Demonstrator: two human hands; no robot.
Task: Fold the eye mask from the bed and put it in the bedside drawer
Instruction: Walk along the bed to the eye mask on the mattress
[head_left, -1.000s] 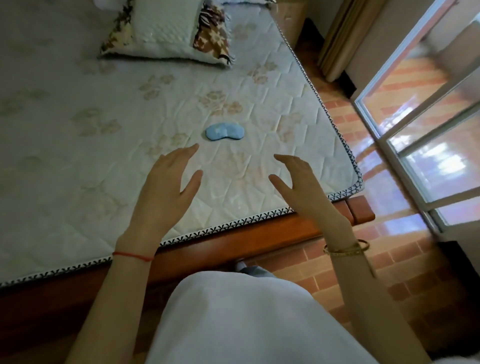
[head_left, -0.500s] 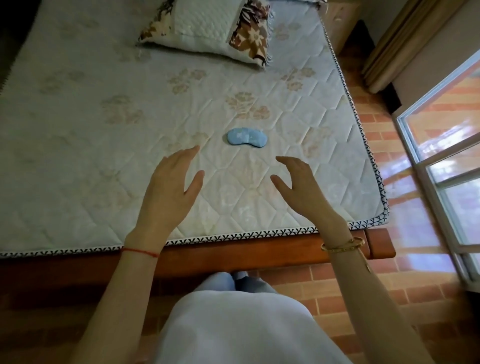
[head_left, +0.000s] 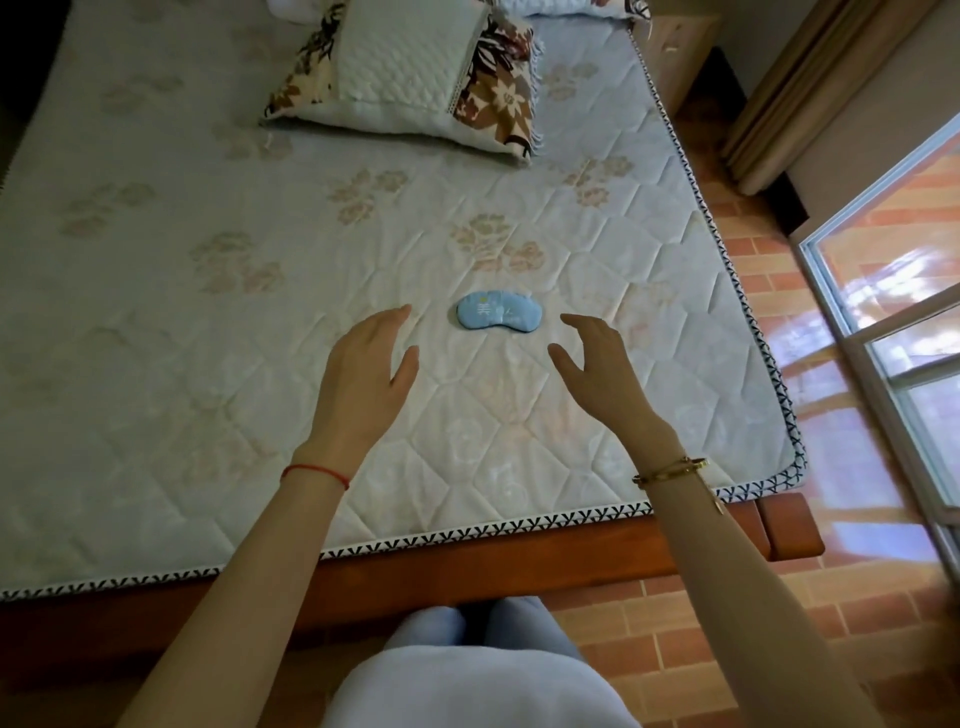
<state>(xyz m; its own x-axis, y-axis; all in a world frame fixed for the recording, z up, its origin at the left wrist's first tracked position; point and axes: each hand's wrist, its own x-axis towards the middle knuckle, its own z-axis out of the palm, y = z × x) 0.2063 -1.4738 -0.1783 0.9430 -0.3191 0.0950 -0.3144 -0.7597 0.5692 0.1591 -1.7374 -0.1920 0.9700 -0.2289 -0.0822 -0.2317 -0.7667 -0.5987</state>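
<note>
A small light-blue eye mask lies flat and unfolded on the quilted mattress, right of its middle. My left hand hovers open just left of and below the mask, fingers apart, holding nothing. My right hand hovers open just right of and below it, also with nothing in it. Neither hand touches the mask. A light wooden bedside cabinet shows at the bed's far right corner; I cannot make out its drawer.
A patterned pillow lies at the head of the bed. The wooden bed frame runs along the near edge against my legs. Brick floor, a curtain and a glass door are on the right.
Both open hands have moved forward over the mattress and now flank the eye mask. The view has shifted closer to the bed.
</note>
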